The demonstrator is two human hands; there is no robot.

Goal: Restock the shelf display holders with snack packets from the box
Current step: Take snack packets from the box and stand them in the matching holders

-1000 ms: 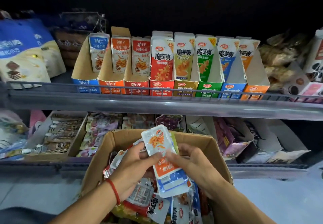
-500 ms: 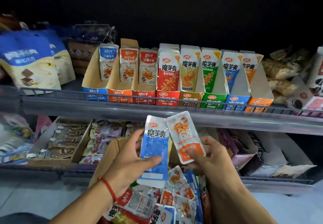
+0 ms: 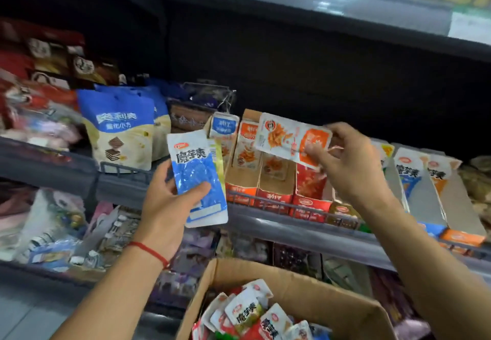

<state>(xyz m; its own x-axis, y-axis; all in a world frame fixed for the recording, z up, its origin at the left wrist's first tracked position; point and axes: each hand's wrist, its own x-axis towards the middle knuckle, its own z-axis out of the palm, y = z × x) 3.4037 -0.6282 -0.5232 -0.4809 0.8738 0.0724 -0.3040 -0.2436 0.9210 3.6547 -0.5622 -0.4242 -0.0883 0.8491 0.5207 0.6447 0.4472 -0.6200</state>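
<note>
Right hand [image 3: 348, 164] pinching the flat white-and-orange foil packet [image 3: 292, 139] sideways above the orange cardboard holders [image 3: 261, 180] on the shelf, left hand [image 3: 164, 207] gripping the blue-and-white packet [image 3: 198, 177] in reserve — best turned upright, matched by colour, then slid in.

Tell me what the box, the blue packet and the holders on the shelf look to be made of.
Box: plain brown corrugated cardboard, matte, with raw cut edges. Blue packet in the left hand: thin glossy plastic film, probably; it glints and has flat sealed ends. Holders: printed paperboard, brown and unprinted inside, coloured fronts, folded edges.
</note>
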